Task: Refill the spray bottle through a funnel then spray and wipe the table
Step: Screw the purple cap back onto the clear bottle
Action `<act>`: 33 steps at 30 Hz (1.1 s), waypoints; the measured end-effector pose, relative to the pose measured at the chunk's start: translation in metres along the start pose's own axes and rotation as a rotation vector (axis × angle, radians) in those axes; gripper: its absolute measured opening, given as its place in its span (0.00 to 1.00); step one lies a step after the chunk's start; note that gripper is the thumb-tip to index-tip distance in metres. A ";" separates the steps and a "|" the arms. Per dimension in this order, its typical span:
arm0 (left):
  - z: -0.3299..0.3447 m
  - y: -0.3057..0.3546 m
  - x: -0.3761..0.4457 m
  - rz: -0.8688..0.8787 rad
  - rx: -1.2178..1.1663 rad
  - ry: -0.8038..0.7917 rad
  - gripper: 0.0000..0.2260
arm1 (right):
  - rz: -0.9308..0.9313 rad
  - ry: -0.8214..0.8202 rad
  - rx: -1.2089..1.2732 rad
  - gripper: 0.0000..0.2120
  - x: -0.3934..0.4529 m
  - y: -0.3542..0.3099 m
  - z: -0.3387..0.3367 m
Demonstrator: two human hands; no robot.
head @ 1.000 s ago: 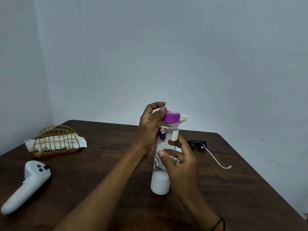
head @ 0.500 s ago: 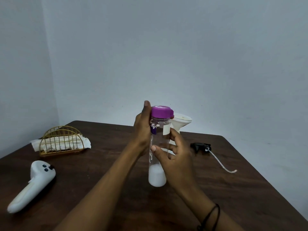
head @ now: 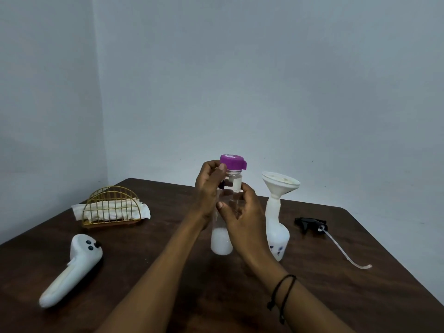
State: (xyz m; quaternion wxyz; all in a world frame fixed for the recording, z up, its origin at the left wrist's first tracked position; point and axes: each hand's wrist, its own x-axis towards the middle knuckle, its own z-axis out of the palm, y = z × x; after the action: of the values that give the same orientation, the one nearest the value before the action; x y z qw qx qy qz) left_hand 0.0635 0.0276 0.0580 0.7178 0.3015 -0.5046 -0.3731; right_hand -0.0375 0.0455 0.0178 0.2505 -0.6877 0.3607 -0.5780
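Dark wooden table [head: 360,296] fills the lower frame, its far edge close to the pale wall [head: 264,80], right corner rounded; wide bare stretch of tabletop at near right and near centre, between the forearms and the edges. White handheld controller [head: 72,270] lies near the left edge, head with dark buttons toward the wall; gold wire napkin holder [head: 111,207] with white tissues [head: 144,211] sits at the far left, well apart from the hands. Clear water bottle [head: 222,243] upright at centre, lower part cloudy white, base seemingly on the table though the hands hide part of it; purple cap [head: 232,162] on top. White spray bottle [head: 277,234] stands just right of it, white funnel [head: 280,183] seated in its neck, tilted slightly; black trigger sprayer head [head: 310,223] lies further right, its dip tube [head: 346,255] trailing toward the right edge. Left hand [head: 207,195] curled at the bottle's neck, fingertips [head: 222,167] touching the cap's side; right hand [head: 242,212] wrapped round the bottle's middle, black cord bracelet [head: 282,294] on the wrist.
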 end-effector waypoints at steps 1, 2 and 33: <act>-0.001 -0.001 0.001 0.004 0.026 0.022 0.19 | -0.004 -0.006 -0.021 0.23 0.001 0.003 0.002; -0.002 -0.002 0.002 0.006 0.051 0.038 0.19 | -0.004 -0.012 -0.037 0.23 0.002 0.006 0.004; -0.037 -0.079 0.040 0.004 0.500 0.142 0.25 | -0.053 -0.167 -0.290 0.22 -0.008 0.031 0.002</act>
State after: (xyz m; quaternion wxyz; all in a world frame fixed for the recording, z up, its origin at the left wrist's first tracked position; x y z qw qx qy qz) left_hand 0.0889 -0.0463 0.0024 0.6554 0.4939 -0.5302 -0.2133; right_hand -0.0423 0.0325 -0.0106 0.1623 -0.7718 0.3999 -0.4670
